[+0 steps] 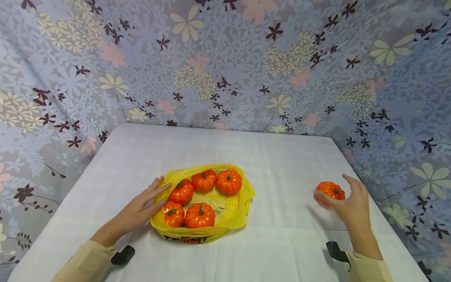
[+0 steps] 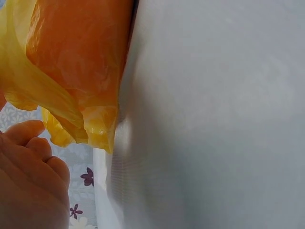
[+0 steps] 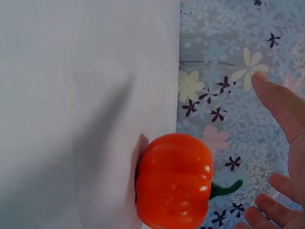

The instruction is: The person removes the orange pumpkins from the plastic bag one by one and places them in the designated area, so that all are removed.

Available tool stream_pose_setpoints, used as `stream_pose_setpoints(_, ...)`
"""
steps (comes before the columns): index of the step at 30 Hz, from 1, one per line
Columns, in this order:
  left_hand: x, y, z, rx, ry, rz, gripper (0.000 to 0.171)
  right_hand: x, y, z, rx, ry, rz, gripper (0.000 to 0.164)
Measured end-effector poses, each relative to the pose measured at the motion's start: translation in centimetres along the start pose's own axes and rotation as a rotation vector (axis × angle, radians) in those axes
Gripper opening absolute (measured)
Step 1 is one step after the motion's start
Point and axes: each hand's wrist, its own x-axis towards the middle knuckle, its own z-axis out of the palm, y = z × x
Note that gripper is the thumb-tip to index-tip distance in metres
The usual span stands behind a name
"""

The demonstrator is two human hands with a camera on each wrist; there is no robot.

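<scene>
I'm counting five pumpkins (image 1: 199, 219) in the bag (image 1: 244, 219) by straight left fingers (image 1: 154, 193), one loose pumpkin (image 1: 332, 188) outside, by wide right fingers (image 1: 354, 185).

six pumpkins (image 1: 199, 217), one yellow bag (image 1: 241, 213), two hands (image 1: 355, 204), one table (image 1: 282, 250)

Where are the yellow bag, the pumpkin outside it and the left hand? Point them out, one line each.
Yellow bag (image 1: 237, 222): head view, on the front right part of its rim.
Pumpkin outside it (image 3: 174, 181): right wrist view, on the middle of its orange body.
Left hand (image 1: 139, 209): head view, on the back of the hand.
</scene>
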Motion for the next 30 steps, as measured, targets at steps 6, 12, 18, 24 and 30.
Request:
stream_pose_setpoints(6,0.0,-0.1,0.0,0.002,0.004,0.009,0.052,-0.1,-0.8,0.3,0.025,0.009,-0.034,0.102)
stream_pose_setpoints(12,0.0,0.0,0.0,-0.003,0.005,0.008,0.052,-0.2,-1.3,0.6,0.045,0.006,-0.052,0.102)
stream_pose_setpoints(18,-0.1,0.0,0.0,0.001,0.004,-0.004,0.052,-0.3,-1.7,0.8,0.051,0.010,-0.070,0.102)
stream_pose_setpoints(24,0.0,0.2,0.1,0.017,0.009,0.006,0.052,-0.5,-2.1,1.3,0.087,-0.017,-0.061,0.103)
stream_pose_setpoints(30,0.1,0.2,0.1,0.013,0.009,0.002,0.052,-0.6,-2.6,1.4,0.100,0.006,-0.068,0.104)
